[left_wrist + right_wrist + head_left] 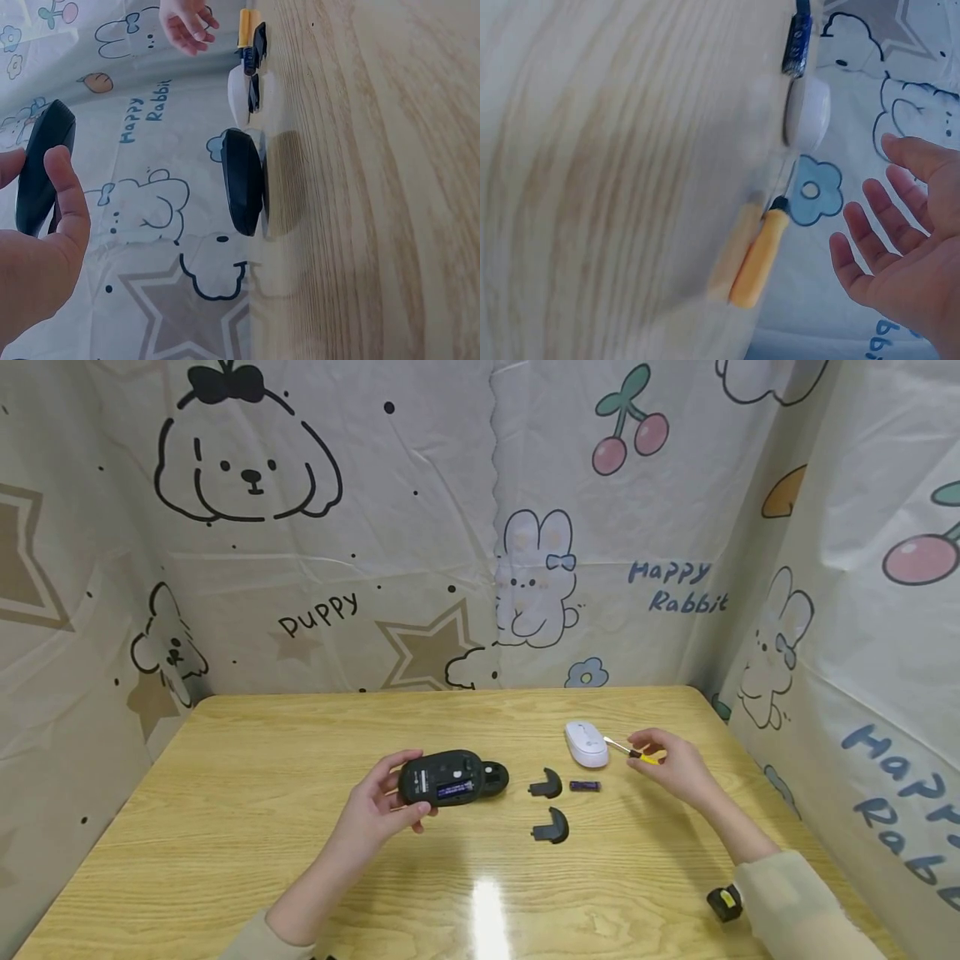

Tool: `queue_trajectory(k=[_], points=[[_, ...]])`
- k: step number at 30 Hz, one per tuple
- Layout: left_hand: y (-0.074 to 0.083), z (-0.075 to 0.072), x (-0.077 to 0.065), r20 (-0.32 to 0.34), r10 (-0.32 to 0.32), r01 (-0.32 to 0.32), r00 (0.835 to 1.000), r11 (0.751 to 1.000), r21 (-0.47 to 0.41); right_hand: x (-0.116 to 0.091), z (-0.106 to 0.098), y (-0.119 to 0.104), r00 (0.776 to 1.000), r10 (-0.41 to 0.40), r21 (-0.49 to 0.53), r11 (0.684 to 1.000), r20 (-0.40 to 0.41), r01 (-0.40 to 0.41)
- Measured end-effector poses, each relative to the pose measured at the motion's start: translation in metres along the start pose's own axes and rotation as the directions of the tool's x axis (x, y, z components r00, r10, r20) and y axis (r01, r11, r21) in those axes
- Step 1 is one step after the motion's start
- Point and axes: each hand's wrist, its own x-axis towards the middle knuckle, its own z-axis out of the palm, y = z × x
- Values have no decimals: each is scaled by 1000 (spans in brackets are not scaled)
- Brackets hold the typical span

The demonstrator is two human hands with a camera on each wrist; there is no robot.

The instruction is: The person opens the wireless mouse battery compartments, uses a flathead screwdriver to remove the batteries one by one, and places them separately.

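My left hand (pixel 378 793) holds a black computer mouse (pixel 431 777) with its underside up; a battery (pixel 455 789) shows in its open compartment. Behind it, partly hidden, a second black mouse (pixel 244 182) rests on the table. My right hand (pixel 900 240) has its fingers spread, beside a yellow-handled screwdriver (pixel 759 259) that lies on the table. In the right wrist view, a gap separates hand and handle. The screwdriver's tip points at a white mouse (pixel 587 745). Two black covers (pixel 546 783) and a loose battery (pixel 585 786) lie between the mice.
A small black and yellow object (pixel 725 902) sits by my right sleeve; I cannot tell its kind. The wooden table (pixel 247 810) is backed and flanked by printed cloth (pixel 420 527).
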Motion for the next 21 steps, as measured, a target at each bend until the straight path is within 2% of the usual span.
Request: queue_trajectory(k=[9,21], points=[[-2,-1,0,-11,-2,2,1000,1000,-14,5,1,28,1000,-9,-42,999,-10,8],[-3,-3,0,1,5,-5,1000,1000,-12,14,3,54,998,19,-48,999,65,-16]])
